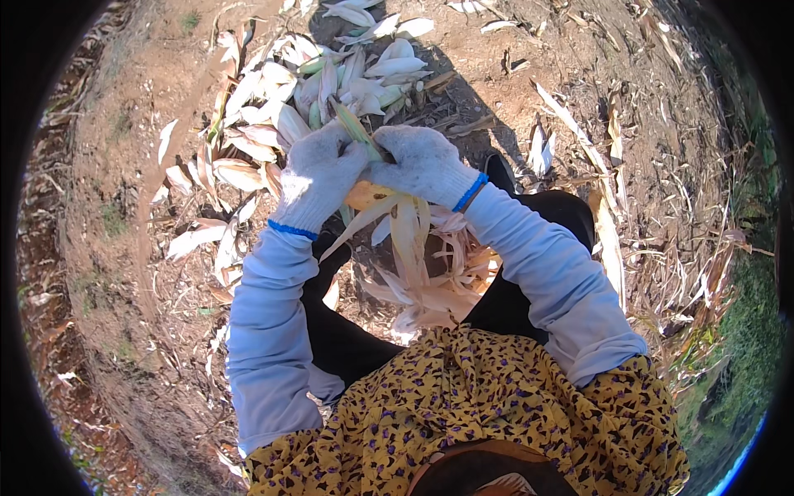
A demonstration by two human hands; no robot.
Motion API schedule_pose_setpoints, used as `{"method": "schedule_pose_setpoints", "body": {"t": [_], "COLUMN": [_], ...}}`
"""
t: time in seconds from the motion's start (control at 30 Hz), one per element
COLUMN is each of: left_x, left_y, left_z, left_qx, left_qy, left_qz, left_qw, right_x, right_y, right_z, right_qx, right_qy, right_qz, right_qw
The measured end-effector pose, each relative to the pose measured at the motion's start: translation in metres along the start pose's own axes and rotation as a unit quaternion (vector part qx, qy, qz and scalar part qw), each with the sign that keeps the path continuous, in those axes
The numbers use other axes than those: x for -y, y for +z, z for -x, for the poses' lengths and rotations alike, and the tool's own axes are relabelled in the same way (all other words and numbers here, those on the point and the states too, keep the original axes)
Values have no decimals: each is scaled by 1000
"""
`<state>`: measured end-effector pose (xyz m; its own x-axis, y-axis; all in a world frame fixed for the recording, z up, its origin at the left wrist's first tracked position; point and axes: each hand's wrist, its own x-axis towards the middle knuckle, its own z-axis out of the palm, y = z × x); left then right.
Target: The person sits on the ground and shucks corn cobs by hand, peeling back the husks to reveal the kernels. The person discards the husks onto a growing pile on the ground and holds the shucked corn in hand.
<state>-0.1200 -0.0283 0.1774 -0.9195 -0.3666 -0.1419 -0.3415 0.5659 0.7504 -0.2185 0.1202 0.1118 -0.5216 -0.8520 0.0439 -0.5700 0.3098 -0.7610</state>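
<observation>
An ear of corn (367, 196) is held between my two hands, with yellow kernels showing below the gloves. Its greenish husk tip (355, 126) sticks up past the fingers. Pale husk leaves (407, 239) hang peeled down from the ear toward my lap. My left hand (324, 166), in a white knit glove with a blue cuff, grips the ear and husk from the left. Gloved the same way, my right hand (422, 162) pinches the husk from the right. Both gloves cover part of the ear.
A pile of corn ears in husks (335, 80) lies on the soil just beyond my hands. Loose husks (446, 297) are heaped between my black-trousered legs (338, 335). Dry stalks (583, 136) lie at the right, and more husks (201, 239) are strewn at the left.
</observation>
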Motion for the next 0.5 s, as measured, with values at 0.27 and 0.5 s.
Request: {"method": "schedule_pose_setpoints", "body": {"t": [0.27,0.5], "left_x": [33,29], "left_y": [2,-6], "left_z": [-15,-13], "left_qx": [51,66], "left_qy": [-89,-53], "left_qz": [249,213], "left_qw": [963,973], "right_x": [-1,1], "right_y": [-2,-7], "right_z": [0,3], "right_qx": [-11,28], "right_qy": [-9,-2], "right_qz": [-66,-168], "right_qw": [998,985]}}
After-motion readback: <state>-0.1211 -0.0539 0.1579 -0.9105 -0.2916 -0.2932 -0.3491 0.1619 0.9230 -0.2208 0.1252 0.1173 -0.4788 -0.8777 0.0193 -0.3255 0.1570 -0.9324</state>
